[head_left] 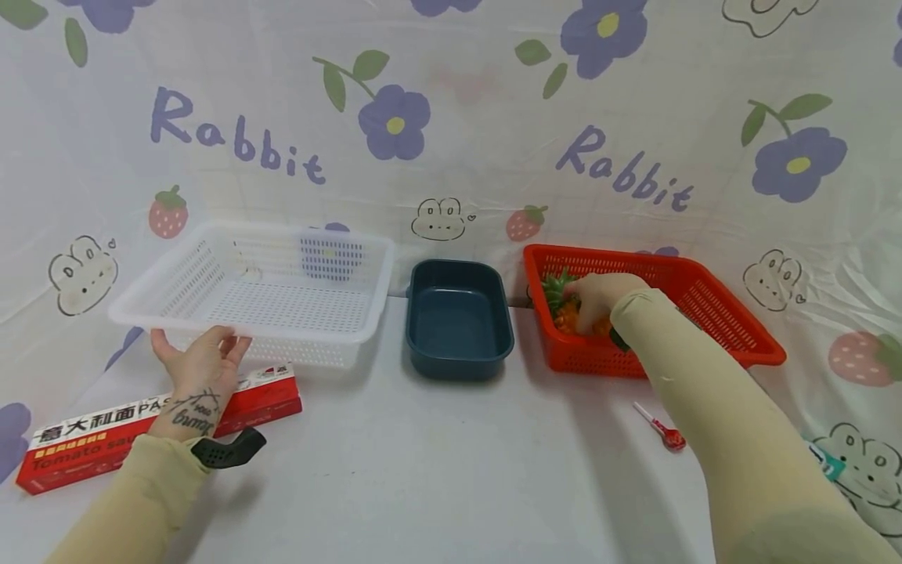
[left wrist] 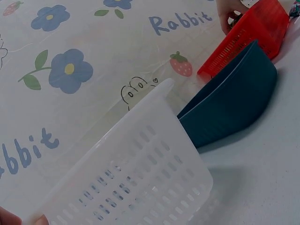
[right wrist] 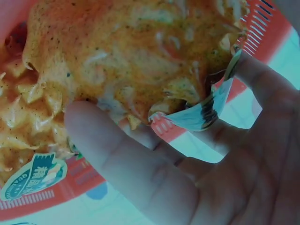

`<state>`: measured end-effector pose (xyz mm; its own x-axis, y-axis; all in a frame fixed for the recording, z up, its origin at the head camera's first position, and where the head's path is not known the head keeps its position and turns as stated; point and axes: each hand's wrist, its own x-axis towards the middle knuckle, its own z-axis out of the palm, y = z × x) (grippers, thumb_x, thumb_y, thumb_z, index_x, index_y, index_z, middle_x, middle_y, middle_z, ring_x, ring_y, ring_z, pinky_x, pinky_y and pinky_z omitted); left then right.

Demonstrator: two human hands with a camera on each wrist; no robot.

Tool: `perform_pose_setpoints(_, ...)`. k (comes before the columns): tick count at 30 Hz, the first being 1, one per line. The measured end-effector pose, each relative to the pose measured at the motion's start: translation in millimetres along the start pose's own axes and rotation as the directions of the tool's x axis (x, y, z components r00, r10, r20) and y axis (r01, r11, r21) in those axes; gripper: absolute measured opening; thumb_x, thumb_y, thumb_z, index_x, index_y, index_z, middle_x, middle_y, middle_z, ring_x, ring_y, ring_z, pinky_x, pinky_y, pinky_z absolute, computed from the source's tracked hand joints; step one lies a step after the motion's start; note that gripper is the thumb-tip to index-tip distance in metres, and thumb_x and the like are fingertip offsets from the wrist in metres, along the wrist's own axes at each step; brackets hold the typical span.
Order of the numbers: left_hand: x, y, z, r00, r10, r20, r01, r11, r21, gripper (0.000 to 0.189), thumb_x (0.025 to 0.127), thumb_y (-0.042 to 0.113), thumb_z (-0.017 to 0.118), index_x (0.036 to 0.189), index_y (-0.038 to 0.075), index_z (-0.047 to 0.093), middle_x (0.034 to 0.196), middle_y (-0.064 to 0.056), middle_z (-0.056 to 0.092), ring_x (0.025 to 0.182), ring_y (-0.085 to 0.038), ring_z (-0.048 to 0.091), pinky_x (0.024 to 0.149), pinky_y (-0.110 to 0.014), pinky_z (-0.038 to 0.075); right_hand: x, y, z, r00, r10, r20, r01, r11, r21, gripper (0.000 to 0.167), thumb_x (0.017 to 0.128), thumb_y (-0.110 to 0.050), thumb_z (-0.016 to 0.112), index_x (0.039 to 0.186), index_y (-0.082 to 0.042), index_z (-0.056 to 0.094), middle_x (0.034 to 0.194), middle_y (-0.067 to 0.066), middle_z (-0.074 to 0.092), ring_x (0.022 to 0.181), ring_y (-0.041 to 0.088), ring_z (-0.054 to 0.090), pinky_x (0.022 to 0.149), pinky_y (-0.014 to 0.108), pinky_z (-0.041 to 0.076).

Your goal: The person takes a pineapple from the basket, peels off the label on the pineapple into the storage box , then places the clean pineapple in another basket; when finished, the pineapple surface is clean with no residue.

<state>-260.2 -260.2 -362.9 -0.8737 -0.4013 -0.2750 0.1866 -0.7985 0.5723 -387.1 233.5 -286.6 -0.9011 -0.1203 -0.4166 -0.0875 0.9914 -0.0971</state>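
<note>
My left hand (head_left: 200, 364) grips the front rim of a white plastic basket (head_left: 282, 333) at the left; only its fingertips (left wrist: 42, 220) show in the left wrist view. My right hand (head_left: 606, 296) reaches down into a red plastic basket (head_left: 705, 294). Its fingers curl round an orange pineapple (head_left: 566, 319) with green leaves. Close up in the right wrist view, the thumb (right wrist: 117, 154) lies on a mottled, speckled orange surface (right wrist: 122, 56), and the other fingers are partly hidden behind it. A bumpy orange part at the left bears a fruit label (right wrist: 35, 176).
A dark blue-green tub (head_left: 460, 321) stands between the baskets. A red and white pasta box (head_left: 84, 439) lies under my left wrist. A red lollipop (head_left: 672, 439) lies beside my right forearm, and a small teal packet (head_left: 828, 462) lies at the right. A printed cloth (head_left: 465, 117) hangs behind.
</note>
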Motion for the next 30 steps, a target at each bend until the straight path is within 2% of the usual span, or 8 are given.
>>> perform_pose_setpoints(3, -0.3, -0.9, 0.2, 1.0, -0.001, 0.004, 0.001, 1.0, -0.009, 0.1, 0.078, 0.001, 0.07, 0.125, 0.064, 0.008, 0.132, 0.012, 0.035, 0.125, -0.015, 0.039, 0.096, -0.04, 0.042, -2.1, 2.3, -2.2, 1.0, 0.018, 0.011, -0.018, 0.999, 0.036, 0.085, 0.062, -0.018, 0.077, 0.139, -0.022, 0.042, 0.125, 0.016, 0.045, 0.106, 0.035, 0.04, 0.068, 0.039, 0.05)
perform_pose_setpoints(9, -1.3, -2.1, 1.1, 1.0, -0.002, -0.006, 0.002, 1.0, 0.009, 0.099, 0.079, 0.0, 0.069, 0.126, 0.063, 0.009, 0.131, 0.011, 0.035, 0.125, -0.016, 0.04, 0.096, -0.04, 0.042, -9.3, 9.9, -9.0, 1.0, 0.0, -0.009, 0.0, 1.0, 0.002, 0.081, 0.064, -0.019, 0.074, 0.139, -0.023, 0.041, 0.129, 0.017, 0.041, 0.106, 0.035, 0.038, 0.069, 0.039, 0.048)
perform_pose_setpoints(19, -1.7, -1.9, 1.8, 1.0, 0.006, 0.007, -0.007, 1.0, 0.013, 0.101, 0.078, -0.001, 0.069, 0.127, 0.063, 0.008, 0.132, 0.01, 0.035, 0.125, -0.016, 0.04, 0.096, -0.041, 0.041, -28.1, 13.9, -26.1, 1.0, 0.007, -0.024, -0.006, 0.999, 0.052, 0.082, 0.069, -0.021, 0.073, 0.141, -0.022, 0.036, 0.136, 0.021, 0.035, 0.109, 0.038, 0.038, 0.079, 0.051, 0.047)
perform_pose_setpoints(27, -1.9, -2.3, 2.3, 0.999, -0.018, 0.03, 0.019, 0.999, -0.042, 0.108, 0.079, -0.007, 0.066, 0.128, 0.065, 0.001, 0.131, 0.01, 0.034, 0.125, -0.016, 0.041, 0.098, -0.039, 0.04, -39.4, 12.4, -36.8, 0.996, -0.067, -0.058, 0.069, 0.997, 0.031, 0.082, 0.07, -0.017, 0.074, 0.141, -0.016, 0.034, 0.141, 0.021, 0.031, 0.11, 0.036, 0.038, 0.086, 0.052, 0.044)
perform_pose_setpoints(30, -1.4, -1.8, 0.8, 1.0, -0.001, 0.031, 0.003, 0.999, -0.046, 0.107, 0.079, -0.007, 0.066, 0.128, 0.064, 0.002, 0.132, 0.01, 0.035, 0.125, -0.016, 0.041, 0.097, -0.039, 0.041, -46.4, 7.4, -41.9, 0.993, -0.081, -0.085, 0.085, 0.995, 0.042, 0.08, 0.07, -0.015, 0.074, 0.14, -0.018, 0.036, 0.14, 0.018, 0.033, 0.11, 0.036, 0.038, 0.083, 0.048, 0.046)
